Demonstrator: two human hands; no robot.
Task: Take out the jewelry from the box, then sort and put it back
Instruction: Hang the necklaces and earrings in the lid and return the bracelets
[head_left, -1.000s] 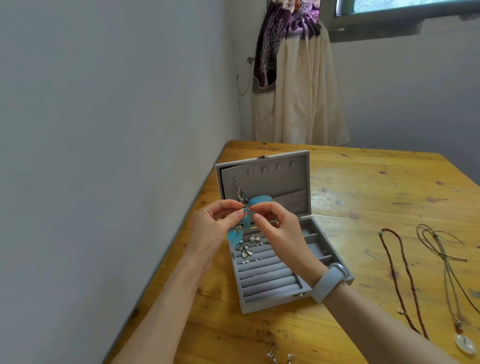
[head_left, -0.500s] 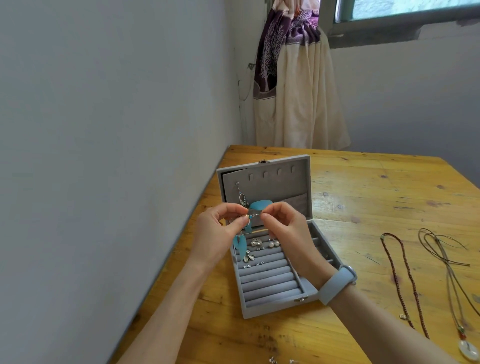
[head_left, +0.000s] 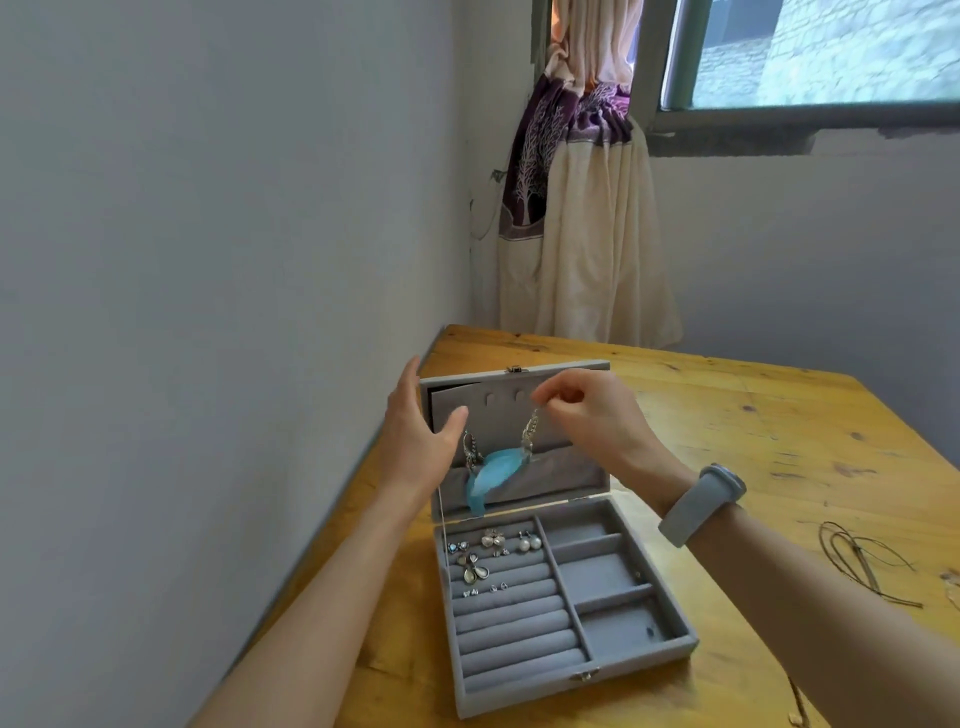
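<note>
A grey velvet jewelry box (head_left: 644, 657) stands open on the wooden table, its lid upright. My right hand (head_left: 587, 415) pinches the hook of a blue feather earring (head_left: 496, 475) up at the lid's inner panel. A second silver earring piece (head_left: 470, 452) hangs beside it on the lid. My left hand (head_left: 415, 431) is held with straight fingers against the lid's left edge. Several small earrings (head_left: 491, 543) sit in the ring rolls at the box's left. The right compartments hold almost nothing.
A brown cord necklace (head_left: 857, 561) lies on the table (head_left: 779, 426) at the right edge. The grey wall runs close along the table's left side. A tied curtain (head_left: 576, 218) hangs in the far corner under the window.
Both hands were pinching the earring together over the box. Now they have risen to the lid; the left hand has let go and opened, the right holds the earring alone. The view tilted up.
</note>
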